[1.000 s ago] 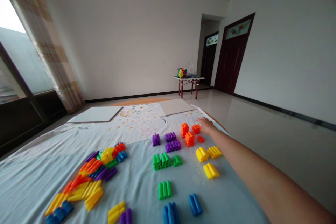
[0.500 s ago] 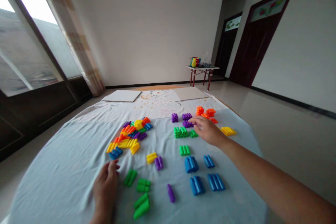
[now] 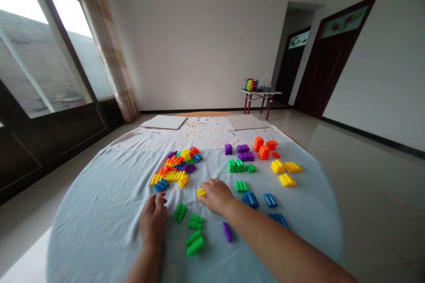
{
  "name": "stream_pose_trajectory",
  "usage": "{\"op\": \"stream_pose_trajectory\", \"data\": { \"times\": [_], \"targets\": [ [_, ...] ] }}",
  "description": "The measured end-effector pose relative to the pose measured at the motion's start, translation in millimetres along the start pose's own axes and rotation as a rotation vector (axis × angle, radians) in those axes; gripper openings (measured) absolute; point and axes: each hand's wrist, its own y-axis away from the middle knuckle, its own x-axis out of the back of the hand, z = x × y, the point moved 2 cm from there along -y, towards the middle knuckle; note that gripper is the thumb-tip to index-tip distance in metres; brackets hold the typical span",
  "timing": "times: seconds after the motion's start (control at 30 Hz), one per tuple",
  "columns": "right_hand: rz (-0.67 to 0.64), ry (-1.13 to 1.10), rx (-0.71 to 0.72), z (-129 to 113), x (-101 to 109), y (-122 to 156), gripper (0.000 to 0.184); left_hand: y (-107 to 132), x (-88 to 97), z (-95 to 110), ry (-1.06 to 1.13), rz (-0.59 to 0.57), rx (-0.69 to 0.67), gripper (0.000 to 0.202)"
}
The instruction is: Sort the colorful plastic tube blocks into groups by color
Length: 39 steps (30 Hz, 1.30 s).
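My right hand (image 3: 217,195) reaches to the middle of the cloth, thumb and fingers around a yellow tube-shaped building block (image 3: 201,193). Only the block's left part shows; the hand covers whatever lies beneath. On the left, my left hand (image 3: 153,216) rests on the cloth, fingers loosely curled and slightly apart, with nothing visible in them. Just beyond its fingertips lies a blue block (image 3: 161,185), at the near end of a mixed-colour heap (image 3: 177,168). Between the forearms are green blocks (image 3: 195,221) and a single purple tube (image 3: 227,231).
Colour groups lie on the right: purple blocks (image 3: 246,156), green blocks (image 3: 236,166), orange blocks (image 3: 264,152), yellow blocks (image 3: 287,180) and blue blocks (image 3: 270,200), some partly behind my right forearm. Two flat boards (image 3: 165,122) (image 3: 247,122) lie at the table's far end.
My right hand has come back from the purple blocks, leftward and nearer, onto the yellow block. Orange and yellow blocks it covered now show. The left hand stays by the heap; the view has shifted.
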Motion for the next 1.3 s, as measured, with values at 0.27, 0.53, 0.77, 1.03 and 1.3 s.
{"op": "stream_pose_trajectory", "data": {
  "times": [0.27,0.53,0.77,1.03,1.3],
  "targets": [
    [-0.108,-0.045,0.164,-6.6,-8.5,0.7,0.026,0.6,0.6,0.5,0.002,-0.009,0.001,0.042],
    [-0.061,-0.065,0.138,-0.4,-9.0,5.7,0.036,-1.2,1.5,1.6,-0.009,-0.014,-0.002,0.040],
    [0.003,-0.085,0.140,-7.6,-8.6,13.3,0.042,-5.8,3.7,-1.5,-0.029,-0.011,0.019,0.042],
    [0.133,-0.239,0.095,-5.9,-11.5,44.1,0.033,-3.0,2.4,-1.4,-0.010,-0.001,-0.002,0.046],
    [0.111,-0.292,0.120,-3.2,-20.2,53.7,0.031,1.7,3.8,1.0,0.028,0.012,-0.015,0.049]
  ]
}}
